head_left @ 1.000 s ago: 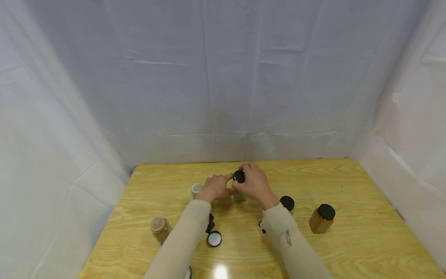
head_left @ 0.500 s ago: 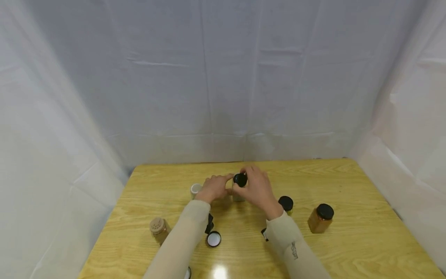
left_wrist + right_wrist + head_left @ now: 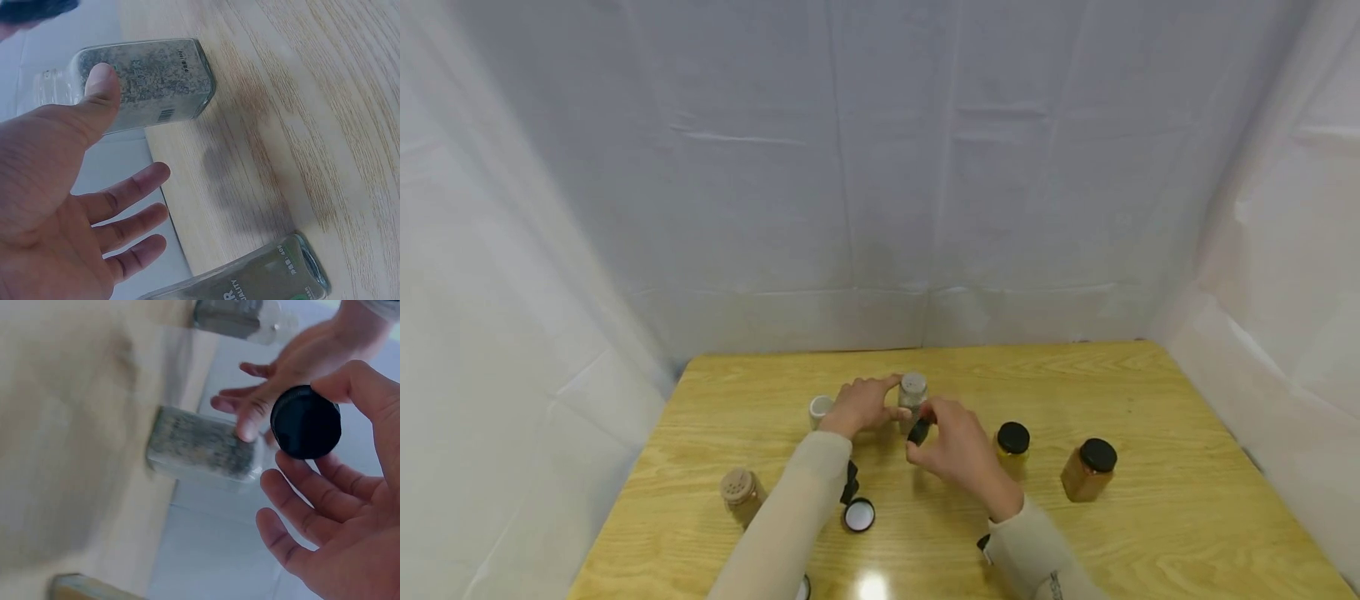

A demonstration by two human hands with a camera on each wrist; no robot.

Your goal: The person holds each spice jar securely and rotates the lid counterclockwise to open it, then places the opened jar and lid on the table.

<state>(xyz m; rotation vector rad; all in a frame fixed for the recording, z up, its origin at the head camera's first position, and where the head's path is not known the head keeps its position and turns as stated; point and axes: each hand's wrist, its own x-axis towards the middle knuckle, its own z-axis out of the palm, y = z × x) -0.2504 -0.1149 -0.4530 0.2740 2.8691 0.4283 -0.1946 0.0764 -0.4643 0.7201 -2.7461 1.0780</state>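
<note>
A clear glass spice jar (image 3: 913,398) with grey speckled contents stands upright near the back of the table, its perforated shaker top bare. My left hand (image 3: 862,405) holds it from the left; in the left wrist view the thumb lies across the glass (image 3: 147,81) while three fingers are spread away from it. Just in front and to the right, my right hand (image 3: 961,443) pinches a round black lid (image 3: 918,431) between thumb and fingertips. That lid (image 3: 306,422) is turned on edge and apart from the jar.
A white-topped jar (image 3: 821,407) stands left of my left hand. Another shaker jar (image 3: 741,492) is at front left. Two black-lidded jars, one yellowish (image 3: 1012,439) and one brown (image 3: 1090,471), stand at right. An upturned lid (image 3: 859,515) lies between my forearms.
My right hand has lifted the black lid off the jar and moved it toward me, tilting it. The jar's shaker top has come into view. My left hand has stayed on the jar.
</note>
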